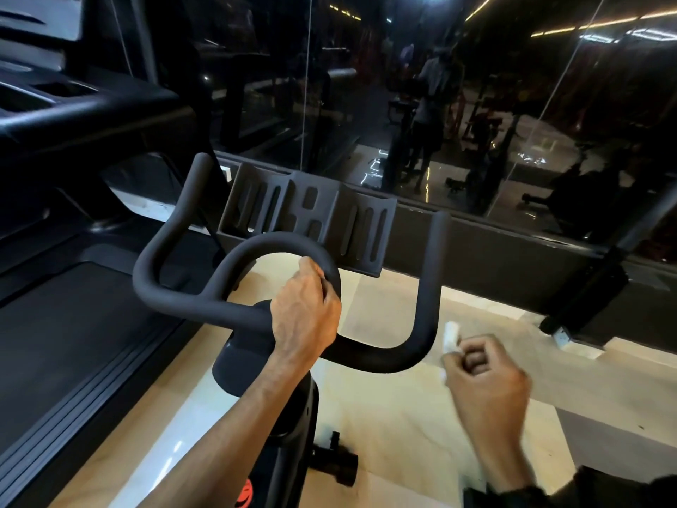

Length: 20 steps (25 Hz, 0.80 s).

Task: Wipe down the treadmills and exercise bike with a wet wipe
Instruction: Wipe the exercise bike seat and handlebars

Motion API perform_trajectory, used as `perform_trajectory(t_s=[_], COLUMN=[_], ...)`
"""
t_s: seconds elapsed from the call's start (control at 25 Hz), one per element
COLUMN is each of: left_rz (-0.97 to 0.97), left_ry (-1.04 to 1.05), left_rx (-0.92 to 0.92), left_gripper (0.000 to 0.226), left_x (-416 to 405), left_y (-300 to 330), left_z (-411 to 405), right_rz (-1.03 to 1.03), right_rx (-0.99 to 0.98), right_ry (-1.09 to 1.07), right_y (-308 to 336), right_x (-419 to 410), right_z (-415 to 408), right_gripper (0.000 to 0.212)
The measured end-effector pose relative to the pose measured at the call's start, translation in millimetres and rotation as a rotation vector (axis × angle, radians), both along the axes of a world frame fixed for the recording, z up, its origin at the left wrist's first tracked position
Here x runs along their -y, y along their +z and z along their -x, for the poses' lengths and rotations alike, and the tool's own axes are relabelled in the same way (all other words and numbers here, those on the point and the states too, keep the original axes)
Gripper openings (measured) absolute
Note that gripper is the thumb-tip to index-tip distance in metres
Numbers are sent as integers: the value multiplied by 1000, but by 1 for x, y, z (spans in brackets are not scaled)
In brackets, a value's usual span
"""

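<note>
Gripping the exercise bike handlebar (234, 309) loop, the left hand (306, 311) steadies it; the right hand (483, 375), just right of it, pinches a wadded wet wipe (451, 335) in curled fingers. Wadded so small, it could skip patches.

Matte black handlebar (234, 309), white wet wipe (451, 337), pale beige floor (403, 416), black treadmill (73, 324)

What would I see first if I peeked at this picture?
First you would see the big black curvy handlebar of the exercise bike, right in the middle, with the left hand gripping its inner loop. Just right of it, the right hand pinches a small white wet wipe, slightly blurred. A treadmill runs along the left side.
</note>
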<state>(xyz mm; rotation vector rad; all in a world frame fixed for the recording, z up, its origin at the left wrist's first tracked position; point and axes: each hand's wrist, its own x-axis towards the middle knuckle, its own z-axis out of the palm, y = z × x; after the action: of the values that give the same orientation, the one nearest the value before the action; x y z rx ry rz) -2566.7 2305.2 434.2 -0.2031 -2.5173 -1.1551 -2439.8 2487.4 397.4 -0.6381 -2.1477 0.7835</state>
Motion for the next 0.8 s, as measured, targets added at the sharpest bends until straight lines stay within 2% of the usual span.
perform_trajectory(t_s=[0.08,0.28,0.48,0.68,0.8], left_rz=[-7,-34,-8,-41,-55], left_ry=[-3,-18,-7,-25,-69], left_rx=[-13,-17,-9,40,119], left_gripper=[9,11,11,12,12], left_x=[-1,1,0,5,13], left_y=[0,2,1,1,6], left_z=[0,0,-1,2,6], right_rz=[-33,-162,-140,-185,-113], right_rx=[75,175,313,416,438], right_ry=[52,283,395,366,402], right_y=[15,7,15,24,26], right_x=[-14,19,40,75,93], right_z=[8,26,34,44,50], right_gripper=[19,16,11,9,7])
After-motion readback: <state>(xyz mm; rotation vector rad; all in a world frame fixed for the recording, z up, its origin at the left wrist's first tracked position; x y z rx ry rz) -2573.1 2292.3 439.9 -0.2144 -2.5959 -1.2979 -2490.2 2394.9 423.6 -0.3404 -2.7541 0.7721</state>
